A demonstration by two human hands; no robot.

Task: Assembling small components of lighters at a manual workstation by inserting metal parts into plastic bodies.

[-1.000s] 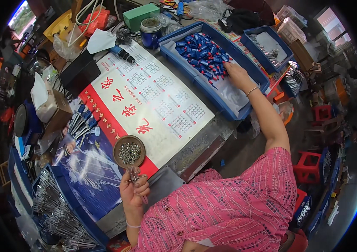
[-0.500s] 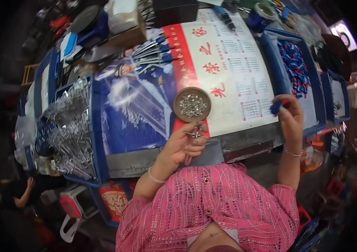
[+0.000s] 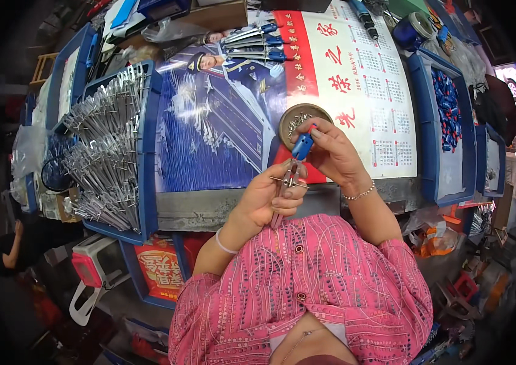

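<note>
Between the fingers of my left hand (image 3: pixel 270 198) is a shiny metal tool part (image 3: pixel 292 173) with a crosspiece, its length running down through the closed grip. Thumb and fingers of my right hand (image 3: pixel 336 152) pinch a small blue plastic piece (image 3: pixel 302 147) with a red tip. The blue piece meets the upper end of the metal part; whether it is pushed on, I cannot tell. Just behind both hands, a round brown bowl (image 3: pixel 284 135) of small metal pins is partly covered by my right hand.
A blue tray (image 3: pixel 150 152) of long metal parts stands at left. At right, another blue tray (image 3: pixel 455 188) holds many blue-and-red pieces. Several blue-handled tools (image 3: pixel 258 44) lie on the calendar sheet (image 3: pixel 385 134). A blue jar (image 3: pixel 413 30) stands at the back right.
My right hand has come in from the right with the blue piece, bringing it to the metal part in my left hand. The view has shifted, too.
</note>
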